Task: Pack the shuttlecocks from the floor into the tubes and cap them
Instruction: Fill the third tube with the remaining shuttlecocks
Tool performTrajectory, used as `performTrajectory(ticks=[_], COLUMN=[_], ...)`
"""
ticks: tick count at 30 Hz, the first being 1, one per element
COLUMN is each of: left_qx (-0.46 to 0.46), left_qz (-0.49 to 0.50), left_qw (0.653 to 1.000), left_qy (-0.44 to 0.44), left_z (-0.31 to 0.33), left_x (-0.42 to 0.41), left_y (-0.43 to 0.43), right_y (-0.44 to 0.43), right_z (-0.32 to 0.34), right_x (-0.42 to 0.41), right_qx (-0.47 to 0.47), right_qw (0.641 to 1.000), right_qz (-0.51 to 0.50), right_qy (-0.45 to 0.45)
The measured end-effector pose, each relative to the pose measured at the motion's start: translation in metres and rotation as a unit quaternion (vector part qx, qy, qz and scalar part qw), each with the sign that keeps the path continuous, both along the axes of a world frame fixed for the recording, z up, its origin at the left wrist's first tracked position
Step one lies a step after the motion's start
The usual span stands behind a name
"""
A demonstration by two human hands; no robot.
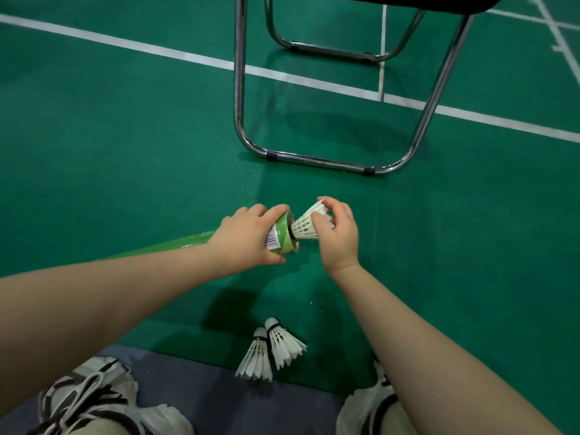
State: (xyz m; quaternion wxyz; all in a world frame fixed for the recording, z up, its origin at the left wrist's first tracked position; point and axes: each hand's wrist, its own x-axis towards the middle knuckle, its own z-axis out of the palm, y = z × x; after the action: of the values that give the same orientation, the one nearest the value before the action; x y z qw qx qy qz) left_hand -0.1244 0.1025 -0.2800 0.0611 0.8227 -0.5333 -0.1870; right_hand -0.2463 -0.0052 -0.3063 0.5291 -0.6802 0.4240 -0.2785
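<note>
My left hand (248,238) grips a long green tube (282,238) near its open mouth, with the tube lying back toward the left. A white feather shuttlecock (306,226) sits cork-first in that mouth, its skirt sticking out. My right hand (339,233) pinches the skirt's rim. Two more white shuttlecocks (255,356) (284,343) lie side by side on the green floor between my feet, corks pointing away from me.
A metal folding chair (317,160) stands just beyond my hands, its tubular base resting on the court floor. White court lines (194,58) cross the floor behind. My two shoes (94,400) (367,406) rest at the bottom on a grey strip.
</note>
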Motion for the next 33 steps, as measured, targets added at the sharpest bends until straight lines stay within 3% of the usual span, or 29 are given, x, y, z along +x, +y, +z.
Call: performTrajectory(ticks=[5,7,9,14,19,26,33], left_qx=[-0.014,-0.018,-0.017,-0.015,-0.021,-0.043,-0.047], left_qz=[0.009,0.011,0.012,0.015,0.024,0.041,0.019], left_qw=[1.000,1.000,1.000,1.000,0.999,0.998,0.999], left_qy=[-0.001,-0.002,-0.004,-0.005,-0.005,-0.005,-0.015], left_z=[0.001,0.001,0.000,0.000,0.000,-0.001,-0.006], left_x=[0.002,0.002,0.002,0.003,0.002,0.000,-0.002], left_y=[0.000,0.000,0.001,0.000,-0.001,0.000,0.007], right_y=[0.019,0.026,0.029,0.019,0.023,0.034,0.032], right_z=[-0.003,-0.006,-0.005,0.004,0.009,0.010,0.006], right_x=[0.009,0.016,0.020,0.017,0.018,0.022,0.024], right_qx=[0.086,0.147,0.164,0.010,0.033,0.060,0.163], right_qw=[0.994,0.981,0.979,0.998,0.993,0.987,0.944], right_qz=[0.068,0.127,0.123,-0.026,0.101,0.135,0.262], right_qy=[0.025,0.010,-0.019,-0.048,0.060,0.057,0.115])
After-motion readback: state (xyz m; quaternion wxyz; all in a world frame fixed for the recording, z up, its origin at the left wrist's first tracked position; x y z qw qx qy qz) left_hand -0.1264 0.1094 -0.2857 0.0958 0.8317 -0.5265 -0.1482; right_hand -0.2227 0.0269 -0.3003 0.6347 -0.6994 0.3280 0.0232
